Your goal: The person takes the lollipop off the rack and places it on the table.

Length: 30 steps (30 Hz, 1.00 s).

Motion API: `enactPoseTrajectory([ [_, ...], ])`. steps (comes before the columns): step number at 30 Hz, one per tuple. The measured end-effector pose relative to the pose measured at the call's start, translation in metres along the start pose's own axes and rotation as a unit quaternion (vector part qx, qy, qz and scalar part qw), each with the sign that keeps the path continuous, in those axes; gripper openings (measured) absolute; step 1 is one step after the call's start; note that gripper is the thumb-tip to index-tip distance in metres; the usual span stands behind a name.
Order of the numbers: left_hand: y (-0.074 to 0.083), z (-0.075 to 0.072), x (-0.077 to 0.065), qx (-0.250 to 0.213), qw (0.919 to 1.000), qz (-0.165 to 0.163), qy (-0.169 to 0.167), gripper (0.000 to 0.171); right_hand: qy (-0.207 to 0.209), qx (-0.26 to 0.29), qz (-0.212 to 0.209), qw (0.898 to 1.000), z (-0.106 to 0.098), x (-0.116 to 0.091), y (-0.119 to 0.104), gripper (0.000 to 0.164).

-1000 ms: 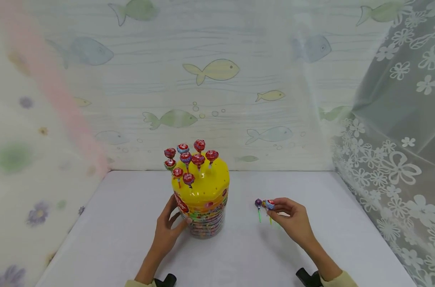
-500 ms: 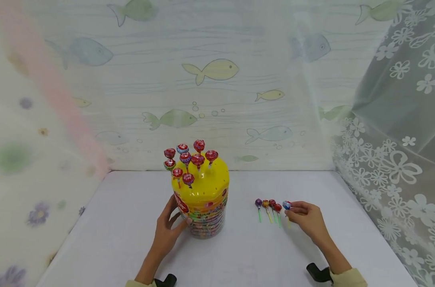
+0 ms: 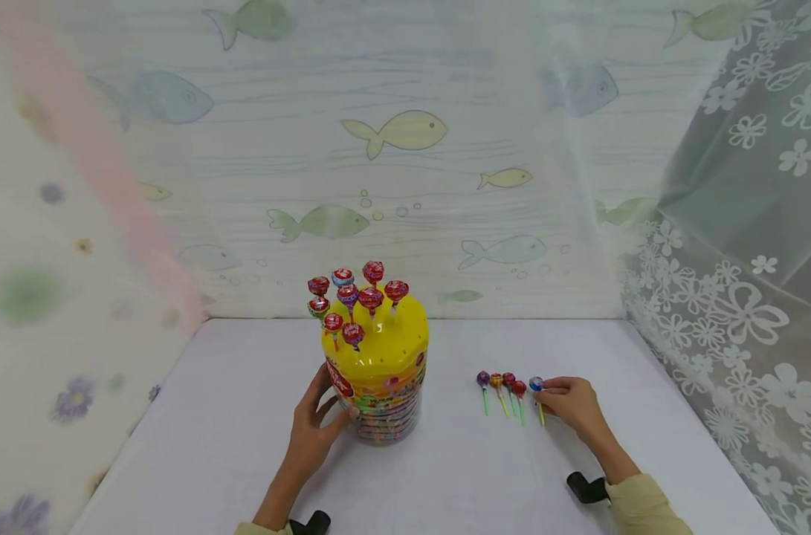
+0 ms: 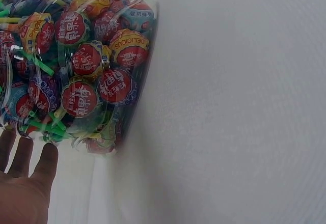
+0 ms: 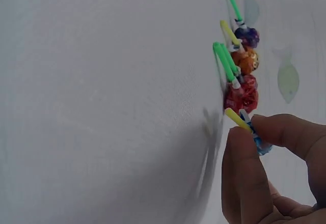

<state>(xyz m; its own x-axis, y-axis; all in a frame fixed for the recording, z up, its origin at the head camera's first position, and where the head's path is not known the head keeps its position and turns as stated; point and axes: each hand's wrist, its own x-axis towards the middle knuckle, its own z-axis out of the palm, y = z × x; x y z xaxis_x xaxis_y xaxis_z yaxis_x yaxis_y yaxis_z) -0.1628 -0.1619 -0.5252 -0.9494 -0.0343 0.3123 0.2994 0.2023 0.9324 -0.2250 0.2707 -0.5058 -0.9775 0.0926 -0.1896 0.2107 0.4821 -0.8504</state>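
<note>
My left hand (image 3: 317,416) holds the left side of a big clear jar (image 3: 386,420), thumb in front. Through its wall (image 4: 81,71), wrapped lollipops show in the left wrist view. Several more lollipops stand upright in the yellow lid (image 3: 398,338), mostly toward its left and back. On the right, my right hand (image 3: 575,405) pinches a blue-wrapped lollipop (image 3: 536,384) with a yellow stick, between thumb and fingers, close over the table. Beside it lies a short row: a purple lollipop (image 3: 483,379), an orange one (image 3: 496,380) and two red ones (image 3: 519,388).
A white cloth covers the table (image 3: 445,483). Behind it hangs a curtain with fish drawings (image 3: 405,130), and a sheer flowered curtain (image 3: 733,319) closes off the right side. Black camera mounts (image 3: 587,488) sit at the wrists.
My right hand has moved right with the blue lollipop, uncovering the red ones in the row, and then dropped slightly. My left hand and the jar stay put.
</note>
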Motion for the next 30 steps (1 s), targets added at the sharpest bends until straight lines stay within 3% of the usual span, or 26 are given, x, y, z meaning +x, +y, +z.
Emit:
enactPoseTrajectory([
  [8, -0.002, 0.001, -0.001, 0.006, 0.9999, -0.01, 0.0, 0.088, 0.007, -0.037, 0.011, 0.999, 0.001, 0.009, 0.002, 0.038],
  [17, 0.001, 0.001, 0.0, 0.005, 1.0, 0.006, -0.002, 0.086, 0.007, -0.043, 0.004, 0.999, 0.003, 0.014, 0.006, 0.037],
  [30, -0.001, 0.0, 0.0, 0.005, 1.0, 0.004, 0.0, 0.086, 0.008, -0.068, -0.002, 0.998, -0.007, 0.002, -0.005, 0.045],
])
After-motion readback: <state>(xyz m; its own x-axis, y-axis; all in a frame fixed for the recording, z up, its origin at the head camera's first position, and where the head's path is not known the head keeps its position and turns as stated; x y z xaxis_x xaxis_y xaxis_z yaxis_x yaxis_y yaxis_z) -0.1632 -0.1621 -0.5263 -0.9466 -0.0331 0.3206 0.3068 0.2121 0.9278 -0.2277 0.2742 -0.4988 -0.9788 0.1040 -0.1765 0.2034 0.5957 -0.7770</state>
